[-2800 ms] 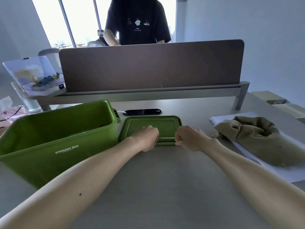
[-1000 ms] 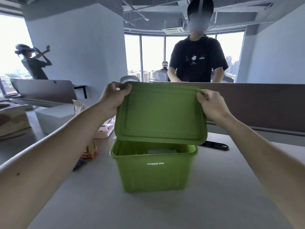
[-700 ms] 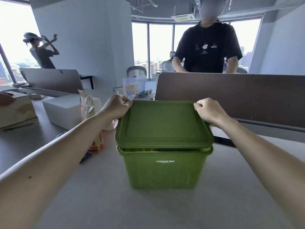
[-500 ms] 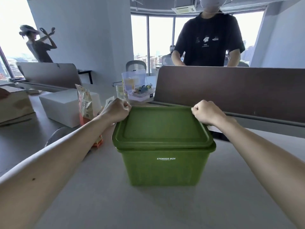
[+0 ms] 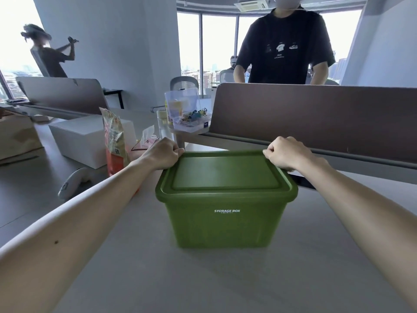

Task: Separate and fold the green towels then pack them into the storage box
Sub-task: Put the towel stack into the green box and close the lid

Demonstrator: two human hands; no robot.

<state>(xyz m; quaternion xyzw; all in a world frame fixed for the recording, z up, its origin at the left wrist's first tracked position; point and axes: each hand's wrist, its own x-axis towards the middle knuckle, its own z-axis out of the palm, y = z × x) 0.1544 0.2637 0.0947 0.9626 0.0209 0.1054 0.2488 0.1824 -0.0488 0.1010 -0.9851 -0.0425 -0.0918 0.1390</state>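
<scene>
A green storage box (image 5: 225,222) stands on the grey table in front of me, its white label facing me. The green lid (image 5: 225,172) lies flat on top and covers the inside, so no towels can be seen. My left hand (image 5: 163,152) is curled over the lid's far left corner. My right hand (image 5: 284,152) is curled over the far right corner. Both fists grip the lid's rim.
A brown desk divider (image 5: 316,111) runs behind the box, with a person in a black shirt (image 5: 284,48) beyond it. To the left stand a snack bag (image 5: 114,141), a white box (image 5: 83,137) and a clear bin of small items (image 5: 187,114). A dark phone (image 5: 302,182) lies right of the box.
The lid went from lying on the table to being lifted over the open box, then lowered flat onto it. Over the last half second my hands stay on its far corners.
</scene>
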